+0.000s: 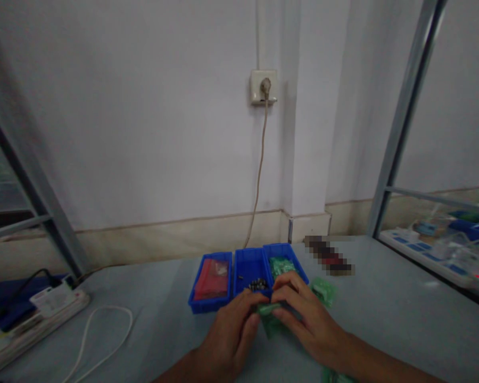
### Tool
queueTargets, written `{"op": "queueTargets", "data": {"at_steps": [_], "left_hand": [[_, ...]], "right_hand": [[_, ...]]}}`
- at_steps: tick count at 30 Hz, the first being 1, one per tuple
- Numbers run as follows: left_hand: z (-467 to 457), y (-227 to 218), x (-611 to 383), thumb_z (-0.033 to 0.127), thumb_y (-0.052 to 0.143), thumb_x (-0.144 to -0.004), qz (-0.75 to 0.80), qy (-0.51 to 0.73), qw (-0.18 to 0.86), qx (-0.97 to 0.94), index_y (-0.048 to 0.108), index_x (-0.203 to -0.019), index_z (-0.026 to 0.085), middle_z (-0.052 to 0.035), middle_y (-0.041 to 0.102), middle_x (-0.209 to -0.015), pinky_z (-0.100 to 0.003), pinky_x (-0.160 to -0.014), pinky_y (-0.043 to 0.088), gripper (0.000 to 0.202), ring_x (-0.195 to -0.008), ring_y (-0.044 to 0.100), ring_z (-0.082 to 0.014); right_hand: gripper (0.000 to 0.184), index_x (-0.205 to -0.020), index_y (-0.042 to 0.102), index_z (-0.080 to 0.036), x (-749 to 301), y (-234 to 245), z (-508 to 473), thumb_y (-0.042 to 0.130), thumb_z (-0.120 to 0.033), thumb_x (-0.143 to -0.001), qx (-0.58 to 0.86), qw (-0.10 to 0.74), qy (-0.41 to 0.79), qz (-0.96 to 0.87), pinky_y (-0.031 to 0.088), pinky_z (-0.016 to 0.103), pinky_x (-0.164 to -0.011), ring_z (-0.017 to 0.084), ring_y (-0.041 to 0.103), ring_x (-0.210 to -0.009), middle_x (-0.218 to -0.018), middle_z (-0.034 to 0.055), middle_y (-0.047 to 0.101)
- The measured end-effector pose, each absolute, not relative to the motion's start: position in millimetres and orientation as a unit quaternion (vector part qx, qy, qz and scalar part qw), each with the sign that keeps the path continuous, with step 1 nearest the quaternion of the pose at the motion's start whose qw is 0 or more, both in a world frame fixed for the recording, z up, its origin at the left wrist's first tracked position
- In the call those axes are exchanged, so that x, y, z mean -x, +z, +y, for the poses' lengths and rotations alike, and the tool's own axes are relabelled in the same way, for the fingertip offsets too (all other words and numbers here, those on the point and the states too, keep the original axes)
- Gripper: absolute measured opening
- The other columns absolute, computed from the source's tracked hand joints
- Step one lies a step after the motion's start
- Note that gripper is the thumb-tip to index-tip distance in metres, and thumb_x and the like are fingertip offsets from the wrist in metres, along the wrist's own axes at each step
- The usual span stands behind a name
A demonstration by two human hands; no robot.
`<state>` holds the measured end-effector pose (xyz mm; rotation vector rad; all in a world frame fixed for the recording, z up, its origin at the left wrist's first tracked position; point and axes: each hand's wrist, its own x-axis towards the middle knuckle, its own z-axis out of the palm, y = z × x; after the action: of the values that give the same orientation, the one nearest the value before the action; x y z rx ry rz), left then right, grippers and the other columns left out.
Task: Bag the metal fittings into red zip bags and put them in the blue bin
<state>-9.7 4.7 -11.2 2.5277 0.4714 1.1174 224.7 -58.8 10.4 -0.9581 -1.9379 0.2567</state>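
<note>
Dim, grey light and soft detail

Muted light falls on the wall [163, 133] beyond the left grip [233, 324] and right grip [307, 314]; its source cannot be told. Fine detail between them smears. Right of the grip, the tabletop [387, 314] carries a faint sheen. Far to either side, metal posts [401, 122] slant with wide-angle stretch. Beyond the right grip, a pixelated patch [330, 256] masks detail.

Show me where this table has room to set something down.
Two bare patches: the pale blue tabletop between the looped white cable and leftmost blue plastic bin; and, on the right, between the loose green plastic bag and grey metal frame. Crowded: the middle, where left hand and right hand hold another green plastic bag before the bins.
</note>
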Motion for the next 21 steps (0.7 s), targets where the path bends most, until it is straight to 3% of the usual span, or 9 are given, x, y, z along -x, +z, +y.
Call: {"op": "queueTargets", "data": {"at_steps": [3, 6, 8, 10, 13, 15, 17, 21], "left_hand": [[4.9, -15.0, 8.7, 0.027, 0.053, -0.110, 0.176, 0.347, 0.169, -0.905, 0.040, -0.155, 0.029, -0.0047, 0.075, -0.113, -0.028, -0.082, 0.059, 0.046, -0.090, 0.074, -0.0199], [3.3, -12.3, 4.0, 0.022, 0.059, -0.106, 0.193, 0.299, 0.172, -0.919, 0.029, -0.162, 0.028, -0.0033, 0.074, -0.113, -0.029, -0.080, 0.060, 0.064, -0.081, 0.073, -0.0180], [1.5, -6.8, 1.2, 0.020, 0.061, -0.105, 0.188, 0.262, 0.152, -0.934, 0.040, -0.157, 0.029, -0.0059, 0.072, -0.124, -0.032, -0.089, 0.061, 0.057, -0.096, 0.074, -0.0209], [0.0, -0.9, -0.2, 0.020, 0.063, -0.105, 0.172, 0.223, 0.129, -0.951, 0.057, -0.142, 0.028, -0.0080, 0.069, -0.133, -0.036, -0.097, 0.060, 0.038, -0.114, 0.072, -0.0252], [-0.6, 3.4, -0.5, 0.020, 0.066, -0.104, 0.159, 0.191, 0.117, -0.962, 0.067, -0.128, 0.024, -0.0085, 0.069, -0.134, -0.039, -0.101, 0.060, 0.024, -0.120, 0.069, -0.0275], [0.0, 2.7, -0.3, 0.020, 0.071, -0.102, 0.162, 0.186, 0.118, -0.962, 0.065, -0.132, 0.023, -0.0086, 0.070, -0.135, -0.041, -0.104, 0.059, 0.031, -0.121, 0.068, -0.0285], [1.0, 1.0, -0.3, 0.021, 0.074, -0.100, 0.164, 0.187, 0.113, -0.962, 0.061, -0.141, 0.023, -0.0096, 0.070, -0.137, -0.045, -0.109, 0.057, 0.043, -0.124, 0.067, -0.0299], [1.2, 1.2, -1.0, 0.022, 0.076, -0.100, 0.157, 0.178, 0.104, -0.966, 0.065, -0.141, 0.024, -0.0094, 0.071, -0.132, -0.043, -0.107, 0.058, 0.042, -0.121, 0.066, -0.0292]], "right_hand": [[0.015, -0.110, 0.065, -0.026, -230.7, 8.3, -51.8, 0.052, -0.031, -0.113, 0.417, 0.514, 0.074, -0.746, 0.056, 0.034, -0.086, 0.024, 0.067, -0.098, -0.104, 0.0058, 0.068], [0.018, -0.125, 0.064, -0.025, -242.7, 7.0, -38.3, 0.055, -0.033, -0.111, 0.478, 0.557, 0.039, -0.678, 0.055, 0.034, -0.083, 0.023, 0.067, -0.087, -0.097, 0.0034, 0.068], [0.023, -0.131, 0.059, -0.023, -251.3, 7.0, -29.1, 0.055, -0.035, -0.111, 0.504, 0.582, 0.030, -0.638, 0.054, 0.033, -0.077, 0.022, 0.064, -0.078, -0.085, -0.0010, 0.061], [0.021, -0.127, 0.057, -0.022, -258.6, 6.0, -21.2, 0.054, -0.035, -0.111, 0.523, 0.588, 0.018, -0.617, 0.054, 0.034, -0.078, 0.023, 0.065, -0.081, -0.087, -0.0004, 0.061], [0.018, -0.121, 0.063, -0.023, -267.3, 1.4, -11.8, 0.059, -0.035, -0.109, 0.566, 0.512, -0.034, -0.645, 0.053, 0.041, -0.087, 0.027, 0.064, -0.093, -0.096, 0.0042, 0.066], [0.013, -0.110, 0.069, -0.023, -272.1, -1.6, -7.3, 0.068, -0.034, -0.103, 0.579, 0.484, -0.053, -0.654, 0.050, 0.048, -0.093, 0.031, 0.061, -0.100, -0.102, 0.0070, 0.068], [0.013, -0.110, 0.071, -0.023, -275.6, -2.7, -5.0, 0.072, -0.031, -0.100, 0.583, 0.477, -0.061, -0.654, 0.047, 0.053, -0.098, 0.034, 0.059, -0.106, -0.110, 0.0087, 0.068], [0.012, -0.114, 0.072, -0.024, -274.6, -0.2, -10.2, 0.063, -0.027, -0.107, 0.562, 0.448, -0.069, -0.692, 0.049, 0.052, -0.099, 0.033, 0.061, -0.110, -0.114, 0.0089, 0.070]]}}
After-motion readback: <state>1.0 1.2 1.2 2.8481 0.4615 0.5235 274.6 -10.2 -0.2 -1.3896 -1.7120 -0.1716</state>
